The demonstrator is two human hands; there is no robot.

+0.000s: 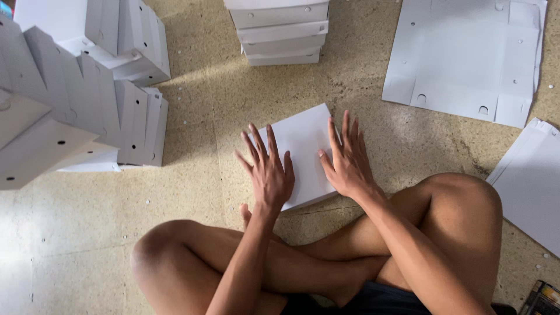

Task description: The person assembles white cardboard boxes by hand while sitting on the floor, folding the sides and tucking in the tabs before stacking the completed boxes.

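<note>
**Two flat hands on one white box, stacks of boxes all around**

Head view, looking down at a person sitting cross-legged on a speckled beige floor (204,105). Both hands are open, fingers spread and pressed flat. The left hand (269,175) lies on the left part of a folded white box (303,140), and the right hand (347,163) lies on its right edge, the fingertips pointing away from the body. Neither hand grips anything; the palms simply rest on the cardboard. This single box sits on the floor just ahead of the crossed legs (326,256), turned a little askew, its near corner close to the left shin.

Counted around it: one short stack of finished white boxes (280,32) at the top middle, with about five layers showing; one leaning row of white boxes (87,111) at the left, standing on edge and too closely overlapped to count surely; another cluster of boxes (125,38) behind that row at the top left. At the upper right lies one unfolded flat cardboard blank (466,52), white, with small punched holes and half-round notches along its lower edge. At the right edge a pile of flat white sheets (534,181) overlaps itself; the number of sheets cannot be told. Small white paper dots (185,122) are scattered over the floor. A dark printed object (542,300) shows at the bottom right corner, cut off by the frame.

Nothing lies between the hands and the box.
</note>
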